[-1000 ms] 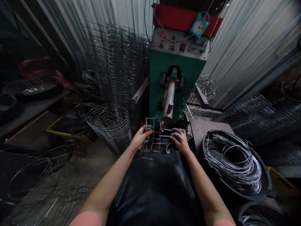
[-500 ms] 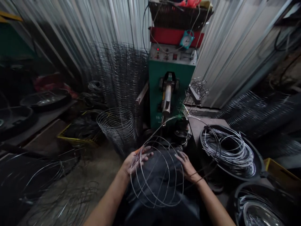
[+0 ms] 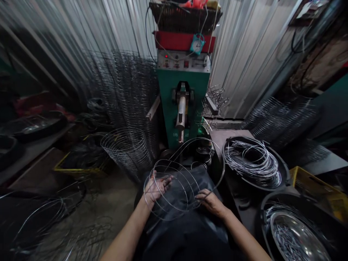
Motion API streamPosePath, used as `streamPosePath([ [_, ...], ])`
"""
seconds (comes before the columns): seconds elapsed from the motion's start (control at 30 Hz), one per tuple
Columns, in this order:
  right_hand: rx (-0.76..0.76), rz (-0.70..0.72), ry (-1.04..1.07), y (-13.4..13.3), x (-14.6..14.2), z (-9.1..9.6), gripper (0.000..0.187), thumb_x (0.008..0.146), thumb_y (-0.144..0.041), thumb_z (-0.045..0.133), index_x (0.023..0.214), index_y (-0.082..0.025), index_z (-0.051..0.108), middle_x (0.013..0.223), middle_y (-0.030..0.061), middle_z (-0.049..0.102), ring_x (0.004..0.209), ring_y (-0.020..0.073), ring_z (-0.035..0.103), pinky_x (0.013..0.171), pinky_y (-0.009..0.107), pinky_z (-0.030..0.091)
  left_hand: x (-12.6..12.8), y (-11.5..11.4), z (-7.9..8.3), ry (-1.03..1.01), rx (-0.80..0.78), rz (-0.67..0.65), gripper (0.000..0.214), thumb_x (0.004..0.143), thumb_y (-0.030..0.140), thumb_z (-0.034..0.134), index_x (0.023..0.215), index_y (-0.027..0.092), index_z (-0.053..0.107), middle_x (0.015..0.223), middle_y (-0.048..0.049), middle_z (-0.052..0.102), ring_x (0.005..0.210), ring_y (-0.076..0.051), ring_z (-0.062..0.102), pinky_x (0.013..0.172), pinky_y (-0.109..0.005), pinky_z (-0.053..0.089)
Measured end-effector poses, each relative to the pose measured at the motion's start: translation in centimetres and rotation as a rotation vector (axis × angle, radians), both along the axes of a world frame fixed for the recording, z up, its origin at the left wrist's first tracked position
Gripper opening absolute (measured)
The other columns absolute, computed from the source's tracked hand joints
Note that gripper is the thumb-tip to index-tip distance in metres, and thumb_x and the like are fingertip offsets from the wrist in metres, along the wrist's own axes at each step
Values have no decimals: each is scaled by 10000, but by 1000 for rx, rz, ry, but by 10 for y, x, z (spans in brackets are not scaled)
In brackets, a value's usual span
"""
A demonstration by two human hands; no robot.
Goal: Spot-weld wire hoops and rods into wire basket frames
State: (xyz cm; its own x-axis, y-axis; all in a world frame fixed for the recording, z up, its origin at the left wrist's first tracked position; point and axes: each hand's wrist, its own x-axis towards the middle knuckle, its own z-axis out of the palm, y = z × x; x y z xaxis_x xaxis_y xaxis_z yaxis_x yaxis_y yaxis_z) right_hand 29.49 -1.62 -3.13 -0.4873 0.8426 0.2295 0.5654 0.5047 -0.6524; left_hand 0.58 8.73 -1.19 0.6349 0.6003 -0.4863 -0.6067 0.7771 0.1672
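Slanting from lower left to upper right, wire frame (image 3: 187, 192)

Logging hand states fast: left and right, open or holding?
Left hand: at the wire frame; grip cannot be told.
Right hand: closed, holding the frame's edge.

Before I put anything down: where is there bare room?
Bare floor shows between the yellow crate, leaning wire stack and left forearm; a small bench patch lies between the green machine and wire tub. Crowded: above the lap, around the wire frame.

The scene is dim, its edges blurred and stretched.
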Motion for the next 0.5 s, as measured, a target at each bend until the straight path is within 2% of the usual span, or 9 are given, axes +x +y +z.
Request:
streamPosePath([
  [0.13, -56, -11, -13, 4, -7, -4, 316, 919, -362, 386, 1102, -201, 587, 931, 81, 657, 864, 179, 607, 767, 310, 495, -3, -7, -14, 163, -120, 225, 669, 875, 489, 245, 1352, 20, 230, 955, -223, 644, 845, -278, 653, 692, -384, 518],
  [0.27, -71, -48, 51, 13, -12, -15, 349, 915, -407, 383, 1094, -194, 594, 984, 96, 668, 899, 188, 628, 792, 313, 497, -10, -21, -15, 414, -166, 298, 641, 880, 490, 249, 1340, 44, 263, 1102, -250, 574, 901, -281, 630, 705, -412, 505],
  [0.33, -79, -43, 60, 19, -16, -16, 340, 914, -410, 386, 1074, -207, 607, 974, 87, 675, 896, 188, 635, 792, 310, 499, -9, -34, -11, 516, -62, 356, 597, 867, 508, 307, 1296, 96, 349, 1155, -223, 551, 982, -267, 598, 771, -405, 487],
  [0.4, -90, -30, 65, 25, -22, -13, 328, 910, -409, 397, 1052, -216, 621, 951, 76, 684, 880, 186, 641, 779, 303, 503, -3, -48, -5, 604, 138, 419, 537, 835, 517, 409, 1224, 147, 437, 1172, -176, 551, 1053, -250, 560, 852, -391, 453],
  [0.47, -102, -10, 67, 31, -27, -8, 320, 908, -407, 404, 1034, -219, 630, 940, 69, 688, 873, 186, 644, 772, 299, 505, 8, -60, 1, 661, 357, 401, 509, 768, 444, 575, 1195, 193, 458, 1139, -124, 575, 1063, -230, 550, 899, -375, 424],
  [0.5, -108, -1, 67, 33, -29, -5, 318, 907, -407, 405, 1030, -221, 632, 943, 67, 689, 878, 187, 644, 774, 300, 505, 15, -64, 3, 684, 436, 370, 566, 715, 373, 659, 1212, 218, 437, 1095, -95, 594, 1031, -216, 563, 897, -366, 425],
])
